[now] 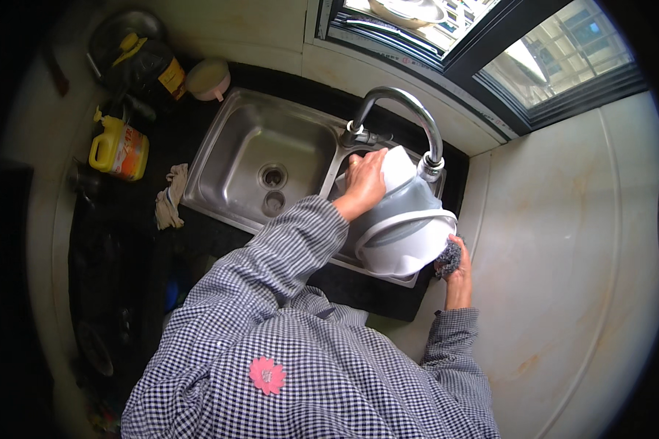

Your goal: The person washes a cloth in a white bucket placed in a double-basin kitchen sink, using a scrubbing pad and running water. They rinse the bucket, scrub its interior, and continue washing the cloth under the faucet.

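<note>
Over the right sink basin (347, 249), a white and translucent grey plastic vessel (409, 244) is tilted below the tap. My left hand (367, 174) grips its white upper end (400, 167), fingers curled around the edge. Beside the vessel's wide white rim, my right hand (461, 260) holds a dark grey scouring pad (448, 258). The pad is against or very near the rim's outer side; part of it is hidden by my fingers. The chrome gooseneck tap (412, 99) arches above, its spout (431, 166) close to the vessel. No water stream can be made out.
The left stainless steel basin (302, 131) has a round drain (273, 175). A crumpled cloth (173, 197), a yellow detergent jug (119, 147), a large dark bottle (148, 71) and a pinkish cup (208, 79) stand or lie leftward. A tiled wall (549, 241) borders the right; a window (505, 60) is behind.
</note>
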A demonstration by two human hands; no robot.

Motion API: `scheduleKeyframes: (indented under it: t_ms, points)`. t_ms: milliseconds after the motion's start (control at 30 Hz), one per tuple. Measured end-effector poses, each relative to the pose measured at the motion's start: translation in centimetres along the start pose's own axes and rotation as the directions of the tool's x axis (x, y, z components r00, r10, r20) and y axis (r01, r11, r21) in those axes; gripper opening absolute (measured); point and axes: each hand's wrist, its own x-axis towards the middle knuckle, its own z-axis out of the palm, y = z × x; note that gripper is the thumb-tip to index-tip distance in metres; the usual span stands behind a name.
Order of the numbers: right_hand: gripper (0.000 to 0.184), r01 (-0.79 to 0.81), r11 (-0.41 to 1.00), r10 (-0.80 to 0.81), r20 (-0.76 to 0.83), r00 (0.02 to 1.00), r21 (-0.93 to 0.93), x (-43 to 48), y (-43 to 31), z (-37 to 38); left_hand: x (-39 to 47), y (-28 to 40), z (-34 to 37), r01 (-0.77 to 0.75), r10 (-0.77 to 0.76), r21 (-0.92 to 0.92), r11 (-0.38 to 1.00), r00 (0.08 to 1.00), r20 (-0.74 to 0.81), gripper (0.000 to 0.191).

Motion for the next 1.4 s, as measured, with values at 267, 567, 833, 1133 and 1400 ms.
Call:
scheduleKeyframes:
  t_ms: [267,567,833,1133,1400]
  points:
    - [0.015,-0.092,0.966,0.093,0.007,0.996,0.242,-1.3,3.0,-1.2,-1.9,-6.0,2.2,0.003,-0.028,-0.141,0.99,0.985,-0.172,0.069]
    - [0.02,-0.294,0.754,0.215,0.202,0.955,0.588,-5.0,9.6,-2.2,-11.3,-5.0,-0.5,0.647,-0.229,-0.493,-0.582,0.451,0.863,0.042]
    - [0.027,-0.595,0.565,0.325,0.508,0.798,0.572,-5.2,15.3,-3.0,-11.7,-1.9,-2.9,0.495,-0.314,-0.643,-0.585,0.592,0.742,0.036]
    - [0.039,-0.462,0.84,0.416,0.207,0.885,0.285,-4.2,15.5,-6.1,-15.3,-2.1,-4.0,0.525,-0.227,-0.532,-0.665,0.536,0.813,0.049]
    - [0.032,-0.307,0.942,0.308,0.012,0.951,0.134,-5.6,11.9,-8.6,-16.6,-2.2,-0.6,0.5,-0.172,-0.325,-0.802,0.328,0.929,0.052]
